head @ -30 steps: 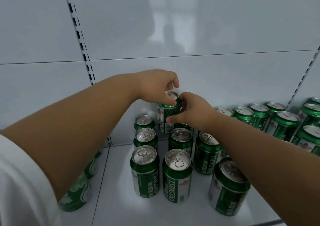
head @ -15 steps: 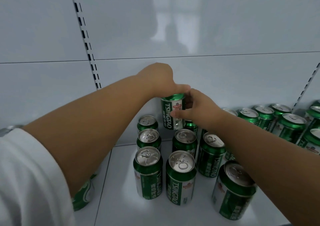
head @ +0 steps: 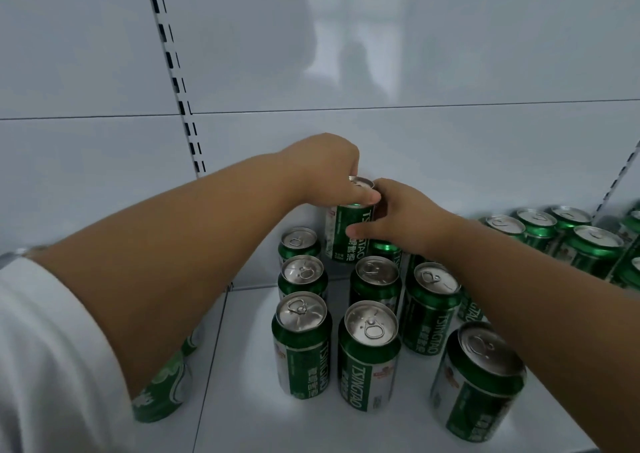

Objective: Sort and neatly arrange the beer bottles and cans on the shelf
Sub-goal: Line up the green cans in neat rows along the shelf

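Note:
A green Tsingtao beer can [head: 346, 236] stands raised at the back of the white shelf [head: 242, 400], on top of another can whose green rim [head: 386, 246] shows just below it. My left hand [head: 327, 172] grips its top rim from above. My right hand [head: 398, 218] holds its right side, thumb across the label. In front stand two columns of upright green cans, the nearest being one can [head: 300, 343] and its neighbour [head: 369, 355].
More upright cans stand to the right: one [head: 431, 308] beside the columns, one [head: 479, 381] near the front edge, and a loose group [head: 561, 241] at the back right. Another can [head: 162, 388] lies partly hidden under my left arm. A slotted upright [head: 173, 71] runs up the back wall.
The held can has turned slightly in my hands, and its silver top now shows between my fingers. Both hands stay on it at the same spot.

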A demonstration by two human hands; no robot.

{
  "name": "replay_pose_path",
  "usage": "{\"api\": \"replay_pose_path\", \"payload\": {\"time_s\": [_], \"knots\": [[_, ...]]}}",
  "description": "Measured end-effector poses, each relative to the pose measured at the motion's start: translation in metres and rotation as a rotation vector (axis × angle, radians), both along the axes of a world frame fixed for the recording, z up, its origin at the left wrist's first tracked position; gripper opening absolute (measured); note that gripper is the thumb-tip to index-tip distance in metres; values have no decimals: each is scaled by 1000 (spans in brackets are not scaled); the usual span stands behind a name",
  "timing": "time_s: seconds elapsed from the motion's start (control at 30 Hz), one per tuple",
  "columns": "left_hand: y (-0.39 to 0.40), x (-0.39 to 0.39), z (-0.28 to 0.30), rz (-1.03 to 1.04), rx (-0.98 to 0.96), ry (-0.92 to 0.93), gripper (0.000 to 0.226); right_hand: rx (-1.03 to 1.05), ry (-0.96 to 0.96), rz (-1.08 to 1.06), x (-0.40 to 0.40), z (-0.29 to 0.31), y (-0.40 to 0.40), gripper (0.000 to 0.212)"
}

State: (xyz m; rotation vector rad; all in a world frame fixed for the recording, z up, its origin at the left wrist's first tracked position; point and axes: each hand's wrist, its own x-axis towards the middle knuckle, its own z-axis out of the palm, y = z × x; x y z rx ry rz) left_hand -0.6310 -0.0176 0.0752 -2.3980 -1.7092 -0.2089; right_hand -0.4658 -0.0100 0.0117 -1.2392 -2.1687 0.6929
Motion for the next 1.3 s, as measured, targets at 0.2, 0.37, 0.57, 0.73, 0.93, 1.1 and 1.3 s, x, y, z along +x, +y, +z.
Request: {"api": "replay_pose_path", "payload": {"time_s": [0.2, 0.37, 0.57, 0.73, 0.93, 1.1, 1.3], "knots": [[-1, -8, -13, -12, -164, 93, 52, 75, -189, 11, -9, -11, 0, 45], [3, -5, -30, 0, -78, 185, 50, 68, -235, 52, -7, -8, 0, 37], [7, -5, -49, 24, -61, 309, 57, 81, -218, 5, 18, -1, -11, 32], [8, 3, -62, -40, -71, 387, 49, 41, -297, 103, 27, 0, -26, 20], [6, -1, -65, -35, 2, 406, 50, -22, -438, 184, 33, -3, -32, 58], [-4, 2, -60, -126, -98, -9, 32, -38, -319, 140, 32, -7, -27, 39], [-16, 10, -57, -157, -286, -100, 43, -21, -82, 56, 37, -8, -17, 33]]}}
